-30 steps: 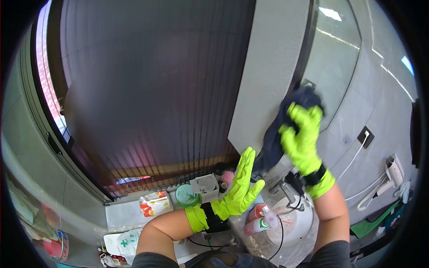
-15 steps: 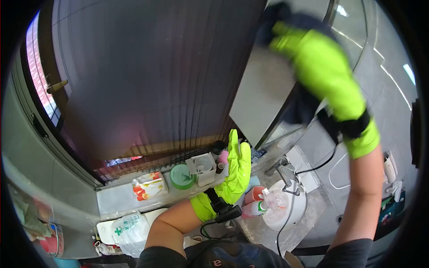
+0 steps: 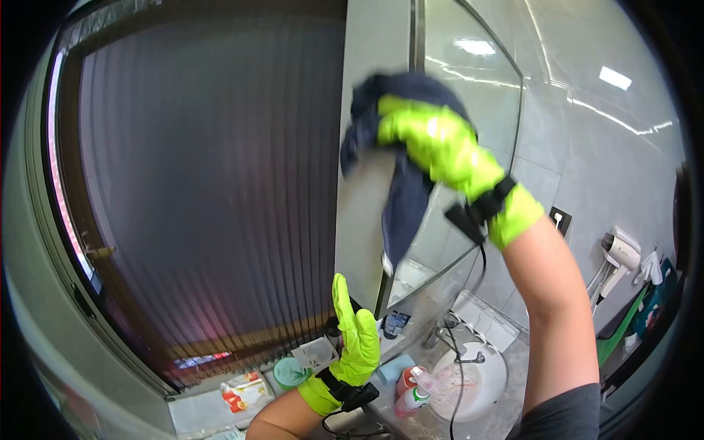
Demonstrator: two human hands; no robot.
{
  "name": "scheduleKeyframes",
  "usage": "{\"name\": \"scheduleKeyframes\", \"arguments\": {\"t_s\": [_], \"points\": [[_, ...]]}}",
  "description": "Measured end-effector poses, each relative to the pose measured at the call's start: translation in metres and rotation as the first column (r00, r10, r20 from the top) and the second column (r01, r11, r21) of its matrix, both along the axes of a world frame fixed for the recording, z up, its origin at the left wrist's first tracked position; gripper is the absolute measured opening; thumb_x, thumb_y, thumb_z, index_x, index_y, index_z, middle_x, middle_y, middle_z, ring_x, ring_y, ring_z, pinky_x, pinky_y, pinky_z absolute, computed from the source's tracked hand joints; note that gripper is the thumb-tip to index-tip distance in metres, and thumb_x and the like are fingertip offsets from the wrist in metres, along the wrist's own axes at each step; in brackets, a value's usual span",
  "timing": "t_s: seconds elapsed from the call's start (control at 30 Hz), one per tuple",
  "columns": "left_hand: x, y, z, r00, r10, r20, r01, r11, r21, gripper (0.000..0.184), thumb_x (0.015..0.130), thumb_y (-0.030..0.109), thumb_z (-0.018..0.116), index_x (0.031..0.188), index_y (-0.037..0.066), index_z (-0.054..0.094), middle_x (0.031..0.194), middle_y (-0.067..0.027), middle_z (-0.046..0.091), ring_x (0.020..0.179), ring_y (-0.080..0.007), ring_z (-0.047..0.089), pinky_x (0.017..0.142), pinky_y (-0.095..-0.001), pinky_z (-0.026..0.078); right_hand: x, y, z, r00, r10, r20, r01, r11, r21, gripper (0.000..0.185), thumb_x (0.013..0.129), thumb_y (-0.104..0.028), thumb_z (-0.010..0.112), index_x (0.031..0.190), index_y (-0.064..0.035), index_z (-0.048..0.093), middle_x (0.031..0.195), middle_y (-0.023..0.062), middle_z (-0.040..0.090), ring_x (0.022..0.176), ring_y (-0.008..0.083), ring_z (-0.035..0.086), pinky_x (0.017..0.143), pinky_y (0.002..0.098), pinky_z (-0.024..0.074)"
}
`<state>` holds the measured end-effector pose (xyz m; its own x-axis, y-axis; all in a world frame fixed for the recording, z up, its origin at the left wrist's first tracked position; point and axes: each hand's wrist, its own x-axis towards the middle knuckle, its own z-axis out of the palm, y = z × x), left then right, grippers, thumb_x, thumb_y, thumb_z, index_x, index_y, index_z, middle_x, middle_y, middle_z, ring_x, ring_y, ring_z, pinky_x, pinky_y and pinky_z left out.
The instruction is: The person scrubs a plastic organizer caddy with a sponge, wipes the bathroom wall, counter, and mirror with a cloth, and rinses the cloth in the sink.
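My right hand (image 3: pixel 440 143), in a bright yellow-green rubber glove, grips a dark navy cloth (image 3: pixel 411 202). It presses the cloth near the edge between the grey wall strip (image 3: pixel 367 44) and the framed mirror (image 3: pixel 469 81); part of the cloth hangs down. My left hand (image 3: pixel 358 341), in a matching glove, is raised low in the middle, fingers stretched upward, holding nothing visible. Beside it on the sill are a round green tub (image 3: pixel 291 372) and a clear-lidded white box (image 3: pixel 317 355). Black straps with small devices sit on both wrists.
A ribbed dark window (image 3: pixel 213 183) fills the left. Below right are a white sink (image 3: pixel 480 389) with a faucet (image 3: pixel 469 358), and a pump bottle (image 3: pixel 412 400). A tissue pack (image 3: pixel 246 392) lies on the sill. A hair dryer (image 3: pixel 622 248) hangs on the right wall.
My right hand and the cloth have moved left and lower across the wall strip and mirror edge. The view has tilted upward and shifted right; my left hand stays raised with fingers extended.
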<state>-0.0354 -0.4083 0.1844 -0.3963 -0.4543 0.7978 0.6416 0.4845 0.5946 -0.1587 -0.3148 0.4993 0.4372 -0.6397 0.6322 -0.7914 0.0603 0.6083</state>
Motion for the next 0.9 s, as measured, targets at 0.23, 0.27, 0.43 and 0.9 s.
{"name": "scheduleKeyframes", "arguments": {"t_s": [0.23, 0.27, 0.43, 0.9], "points": [[0.012, -0.025, 0.024, 0.996, 0.076, 0.044, -0.068, 0.985, -0.156, 0.072, 0.102, 0.029, 0.048, 0.153, -0.01, 0.014, 0.16, -0.0264, 0.017, 0.149, -0.0375, 0.017, 0.121, -0.0445, 0.011, -0.011, -0.034, 0.048, 0.956, 0.258, -0.137, -0.291, 0.801, -0.523, 0.039, 0.082, 0.006, 0.052, 0.115, -0.0047, 0.069, 0.129, 0.0195, 0.061, 0.121, 0.0392, 0.055, 0.105, 0.044, 0.0441], [0.01, -0.027, 0.025, 0.992, 0.11, 0.067, -0.093, 0.972, -0.214, 0.074, 0.1, 0.024, 0.052, 0.154, -0.009, 0.014, 0.16, -0.0257, 0.018, 0.149, -0.0356, 0.018, 0.122, -0.0428, 0.011, -0.007, -0.032, 0.018, 0.973, 0.213, -0.087, -0.227, 0.823, -0.521, 0.034, 0.084, 0.0, 0.056, 0.115, -0.0047, 0.068, 0.13, 0.019, 0.06, 0.124, 0.0408, 0.052, 0.108, 0.0479, 0.0389], [-0.004, -0.02, 0.034, 0.95, -0.311, 0.029, 0.312, 0.95, -0.023, 0.098, 0.093, 0.044, 0.064, 0.154, -0.006, 0.007, 0.157, -0.0251, 0.02, 0.145, -0.0348, 0.022, 0.119, -0.0429, 0.018, 0.004, 0.006, -0.134, 0.994, 0.092, 0.06, -0.084, 0.989, -0.121, 0.033, 0.086, -0.017, 0.063, 0.117, -0.0081, 0.062, 0.129, 0.0152, 0.056, 0.13, 0.0457, 0.043, 0.112, 0.0611, 0.0259], [-0.033, -0.026, 0.073, 0.953, 0.271, -0.134, -0.299, 0.773, -0.56, 0.112, 0.08, 0.034, 0.078, 0.156, -0.001, 0.004, 0.162, -0.025, 0.007, 0.15, -0.0383, 0.009, 0.121, -0.0494, 0.009, -0.05, 0.001, 0.039, 0.873, 0.26, 0.413, -0.004, 0.85, -0.527, 0.075, 0.096, -0.054, 0.052, 0.146, 0.0008, 0.04, 0.159, 0.0268, 0.022, 0.149, 0.039, 0.02, 0.12, 0.0427, 0.0238]]}}
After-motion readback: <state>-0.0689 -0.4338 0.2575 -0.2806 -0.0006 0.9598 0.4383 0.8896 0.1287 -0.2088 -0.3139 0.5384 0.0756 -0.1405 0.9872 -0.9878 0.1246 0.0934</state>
